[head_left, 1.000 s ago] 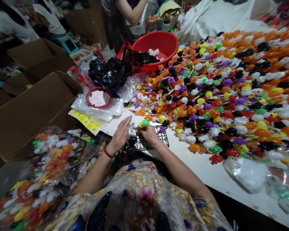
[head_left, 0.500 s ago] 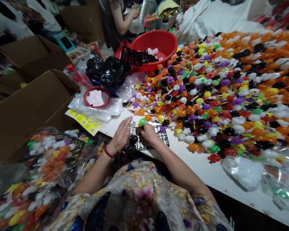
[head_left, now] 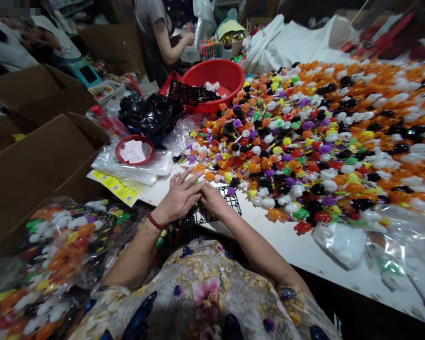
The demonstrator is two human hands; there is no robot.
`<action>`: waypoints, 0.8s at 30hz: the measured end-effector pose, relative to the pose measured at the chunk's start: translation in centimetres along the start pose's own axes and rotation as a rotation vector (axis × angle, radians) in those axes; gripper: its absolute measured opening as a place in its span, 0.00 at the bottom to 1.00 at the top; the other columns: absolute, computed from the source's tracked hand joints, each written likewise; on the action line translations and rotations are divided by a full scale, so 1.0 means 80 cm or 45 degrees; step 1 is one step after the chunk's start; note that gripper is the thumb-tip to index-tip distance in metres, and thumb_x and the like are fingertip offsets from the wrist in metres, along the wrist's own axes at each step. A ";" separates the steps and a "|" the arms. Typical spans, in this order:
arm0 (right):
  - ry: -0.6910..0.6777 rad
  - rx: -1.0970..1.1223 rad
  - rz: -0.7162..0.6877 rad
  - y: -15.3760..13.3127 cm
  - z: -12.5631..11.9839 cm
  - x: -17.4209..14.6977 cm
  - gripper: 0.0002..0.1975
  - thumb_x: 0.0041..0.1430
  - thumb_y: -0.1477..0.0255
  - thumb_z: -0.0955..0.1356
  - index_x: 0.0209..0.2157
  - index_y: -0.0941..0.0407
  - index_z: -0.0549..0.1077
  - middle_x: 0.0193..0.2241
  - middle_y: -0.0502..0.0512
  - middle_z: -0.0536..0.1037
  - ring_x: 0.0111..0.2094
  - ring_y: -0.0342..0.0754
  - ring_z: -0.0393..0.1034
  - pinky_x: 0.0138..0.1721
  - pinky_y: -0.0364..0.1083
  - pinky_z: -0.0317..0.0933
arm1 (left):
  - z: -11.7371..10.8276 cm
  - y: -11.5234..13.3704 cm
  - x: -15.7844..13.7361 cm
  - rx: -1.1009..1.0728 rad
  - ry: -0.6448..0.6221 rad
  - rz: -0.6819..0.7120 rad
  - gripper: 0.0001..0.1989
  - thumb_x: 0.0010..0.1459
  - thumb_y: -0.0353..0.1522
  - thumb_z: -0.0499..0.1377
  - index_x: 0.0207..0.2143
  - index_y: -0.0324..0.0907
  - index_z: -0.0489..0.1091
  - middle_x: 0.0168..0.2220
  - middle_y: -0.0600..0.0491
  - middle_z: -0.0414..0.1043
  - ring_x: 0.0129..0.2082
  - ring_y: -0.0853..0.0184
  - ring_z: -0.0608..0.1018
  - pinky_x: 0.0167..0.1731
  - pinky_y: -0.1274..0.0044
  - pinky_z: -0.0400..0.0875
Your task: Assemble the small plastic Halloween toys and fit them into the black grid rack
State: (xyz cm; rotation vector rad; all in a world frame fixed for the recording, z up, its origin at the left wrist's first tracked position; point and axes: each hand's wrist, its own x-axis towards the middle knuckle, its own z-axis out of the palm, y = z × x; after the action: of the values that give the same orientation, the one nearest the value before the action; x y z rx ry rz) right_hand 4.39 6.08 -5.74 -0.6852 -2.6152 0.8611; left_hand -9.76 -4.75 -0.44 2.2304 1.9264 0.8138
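Note:
My left hand (head_left: pixel 180 196), with a red bead bracelet (head_left: pixel 156 221) on its wrist, is stretched out palm down. Its fingertips lie over the fingers of my right hand (head_left: pixel 211 199). The right hand is closed, and a sliver of the green-topped small toy (head_left: pixel 197 181) shows between the two hands; the rest of it is hidden. Beneath my right hand a black plastic grid tray (head_left: pixel 234 202) lies on the white table. Dark round toy tops (head_left: pixel 188 220) sit at the tray's left end, mostly covered by my left hand.
A large heap of colourful small-headed toys (head_left: pixel 290 156) spreads over the table to the right. Behind stands a red basin (head_left: pixel 230 78) with black grids. At left are a red basket (head_left: pixel 118 153) of paper slips, clear bags (head_left: pixel 148 175), cardboard boxes (head_left: pixel 38 165) and bagged toys (head_left: pixel 63 245). A co-worker (head_left: pixel 159 38) sits beyond.
My left hand has moved right and now covers the fingers of my right hand. The green toy top, plainly visible before, is nearly hidden. The whole view has shifted slightly.

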 end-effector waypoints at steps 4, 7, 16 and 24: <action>0.150 -0.382 0.105 0.033 -0.055 -0.021 0.22 0.59 0.85 0.59 0.52 0.59 0.72 0.50 0.67 0.72 0.49 0.57 0.64 0.48 0.55 0.62 | 0.003 -0.001 0.006 0.002 -0.057 -0.007 0.24 0.70 0.41 0.41 0.61 0.46 0.64 0.66 0.47 0.60 0.68 0.57 0.55 0.64 0.57 0.48; 0.215 -0.640 0.187 0.056 -0.102 -0.022 0.19 0.62 0.83 0.59 0.49 0.61 0.75 0.54 0.73 0.68 0.51 0.64 0.61 0.48 0.61 0.59 | 0.005 -0.003 0.006 -0.031 -0.017 -0.031 0.25 0.70 0.41 0.41 0.60 0.42 0.64 0.66 0.43 0.58 0.67 0.57 0.58 0.62 0.59 0.54; 0.145 -0.523 0.248 0.050 -0.110 -0.022 0.13 0.61 0.80 0.61 0.39 0.59 0.76 0.37 0.64 0.76 0.38 0.55 0.67 0.40 0.50 0.59 | 0.006 -0.009 0.002 -0.061 0.053 -0.045 0.26 0.70 0.43 0.39 0.61 0.41 0.62 0.65 0.40 0.59 0.65 0.57 0.63 0.61 0.59 0.59; 0.011 0.856 0.471 0.025 -0.025 -0.044 0.09 0.55 0.66 0.64 0.34 0.56 0.71 0.28 0.49 0.75 0.31 0.46 0.68 0.35 0.45 0.62 | 0.005 -0.010 0.003 -0.067 0.035 -0.039 0.27 0.70 0.43 0.38 0.62 0.39 0.61 0.65 0.40 0.58 0.65 0.56 0.63 0.60 0.59 0.59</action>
State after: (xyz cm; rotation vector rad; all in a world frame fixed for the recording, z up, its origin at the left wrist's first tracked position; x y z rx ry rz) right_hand 8.91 6.58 -5.89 -0.9598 -1.9983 1.7152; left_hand -10.29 -4.27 -0.99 2.1660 1.9229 0.8840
